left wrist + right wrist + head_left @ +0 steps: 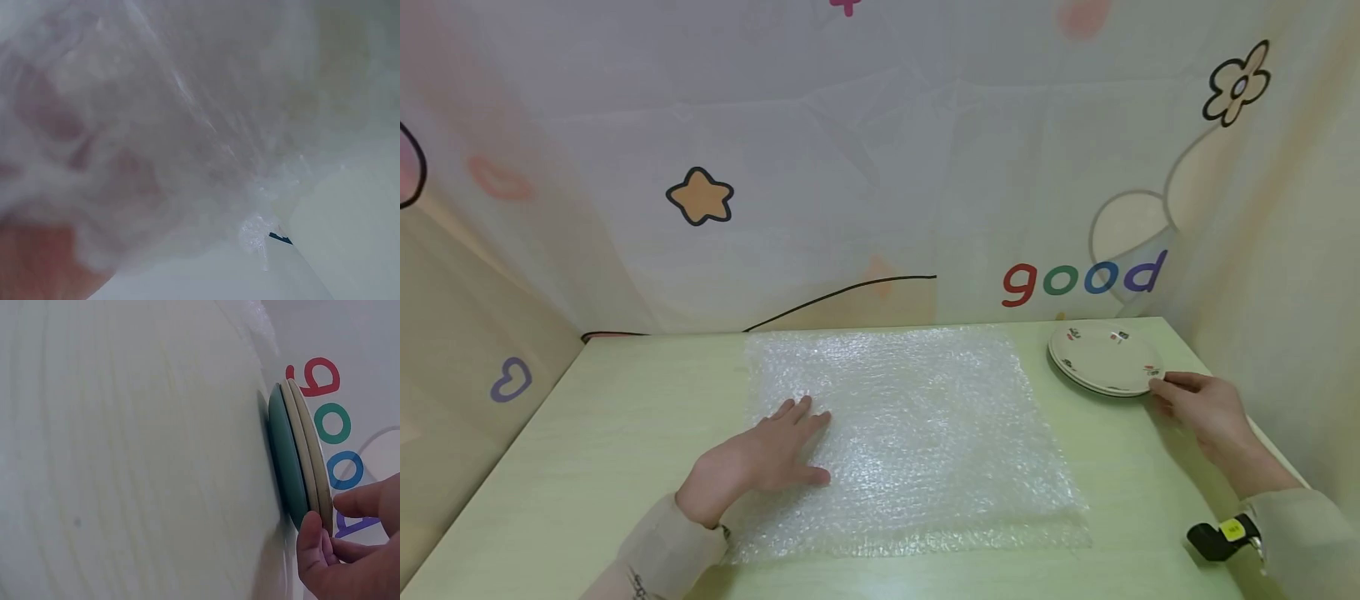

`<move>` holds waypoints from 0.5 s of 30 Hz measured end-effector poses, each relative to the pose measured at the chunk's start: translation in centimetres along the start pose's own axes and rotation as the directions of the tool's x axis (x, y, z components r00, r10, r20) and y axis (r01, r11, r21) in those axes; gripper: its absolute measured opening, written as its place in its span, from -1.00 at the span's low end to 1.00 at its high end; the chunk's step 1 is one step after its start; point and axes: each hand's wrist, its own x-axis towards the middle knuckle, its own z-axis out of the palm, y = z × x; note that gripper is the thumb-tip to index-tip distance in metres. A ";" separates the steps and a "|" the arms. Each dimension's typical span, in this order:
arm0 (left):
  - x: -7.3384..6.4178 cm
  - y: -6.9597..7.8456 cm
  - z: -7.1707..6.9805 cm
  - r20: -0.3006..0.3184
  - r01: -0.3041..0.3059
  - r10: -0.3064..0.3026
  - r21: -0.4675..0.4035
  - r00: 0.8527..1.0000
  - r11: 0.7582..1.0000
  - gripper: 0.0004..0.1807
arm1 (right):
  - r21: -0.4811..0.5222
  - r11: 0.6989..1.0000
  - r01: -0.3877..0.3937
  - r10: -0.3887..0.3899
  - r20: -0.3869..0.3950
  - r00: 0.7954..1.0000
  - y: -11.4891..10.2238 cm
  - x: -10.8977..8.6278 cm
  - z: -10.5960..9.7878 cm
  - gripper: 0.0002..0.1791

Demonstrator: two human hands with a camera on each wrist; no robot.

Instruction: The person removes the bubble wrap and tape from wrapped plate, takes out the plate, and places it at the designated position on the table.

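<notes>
A sheet of clear bubble wrap [925,433] lies flat across the middle of the table. My left hand [767,454] rests on its left part with the fingers spread. In the left wrist view the bubble wrap [187,125] fills most of the picture, blurred, with skin showing at the lower left. At the back right sits a stack of plates [1105,354], cream with small printed motifs on top. My right hand [1210,412] pinches the rim at the stack's near right side. The right wrist view shows two cream plates [306,444] over a teal dish [287,456].
The pale green table [602,433] ends at a printed curtain [850,183] at the back, with curtain along both sides too. A black device with a yellow label [1221,537] is attached at the right wrist.
</notes>
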 end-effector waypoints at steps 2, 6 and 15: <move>0.0 0.0 0.0 -0.001 0.002 -0.002 -0.001 1.000 1.000 -0.09 | -0.030 1.000 -0.001 0.001 0.002 1.000 0.0 0.0 0.1 -0.33; 0.0 0.0 0.0 -0.002 -0.002 0.002 0.003 1.000 1.000 -0.09 | -0.054 0.999 -0.003 0.005 0.023 1.000 -0.1 -0.1 0.1 -0.28; -0.2 -0.6 -0.1 -0.008 -0.012 0.012 -0.008 1.000 1.000 -0.09 | -0.203 0.978 0.057 -0.023 0.165 0.986 -0.4 -0.7 -0.2 -0.23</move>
